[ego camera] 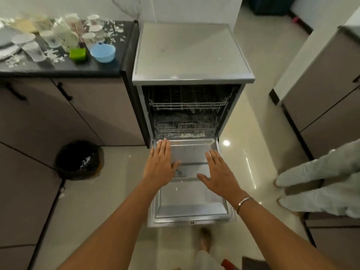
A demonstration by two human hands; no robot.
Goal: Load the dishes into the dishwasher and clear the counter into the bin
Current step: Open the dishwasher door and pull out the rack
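The silver dishwasher (192, 53) stands open, its door (191, 203) folded down flat toward me. Both wire racks, upper rack (188, 106) and lower rack (185, 127), are pushed in. My left hand (160, 162) and my right hand (219, 172) hover flat over the door with fingers straight, holding nothing. On the black counter (64, 69) at the upper left sit several glasses and cups (35, 51), plates (7, 45), a blue bowl (102, 52), a green sponge (78, 53) and scattered white scraps. A black-lined bin (78, 159) stands on the floor by the cabinets.
Brown cabinets (68, 114) run along the left under the counter. More cabinets (327, 106) stand at the right. Another person's grey-clad legs (319, 184) are at the right beside the door. My foot (205, 240) is just behind the door's front edge.
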